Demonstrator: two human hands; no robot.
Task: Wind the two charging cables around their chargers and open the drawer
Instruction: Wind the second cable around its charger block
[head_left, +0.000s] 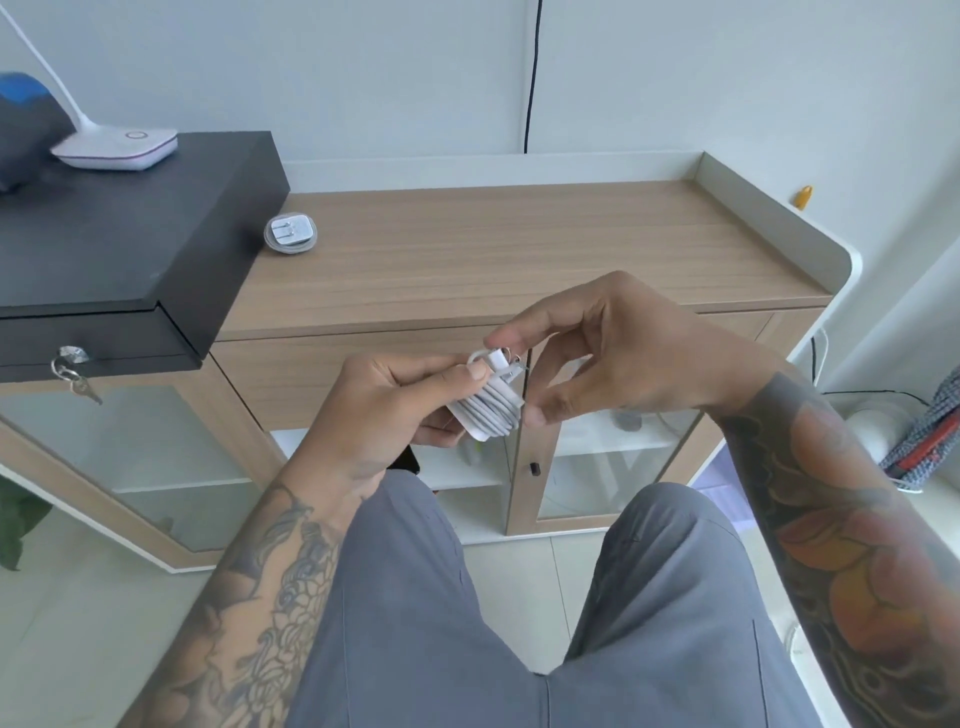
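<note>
My left hand (384, 402) grips a white charger (491, 410) with its white cable wound around it in several turns, held in front of the wooden cabinet. My right hand (587, 345) pinches the cable's end at the top of that charger, beside its metal prongs. A second white charger (291, 235) lies on the cabinet top (519, 249) at the left, cable wound round it, prongs up. The black drawer unit (124, 244) stands on the left, its drawer front (98, 345) closed, with a key (70, 364) in the lock.
A white lamp base (117, 148) sits on the black unit. A black cord (532, 73) hangs down the wall. The cabinet has glass doors (613, 462) below. My grey-trousered legs fill the foreground. A plant (18, 519) stands low at the left.
</note>
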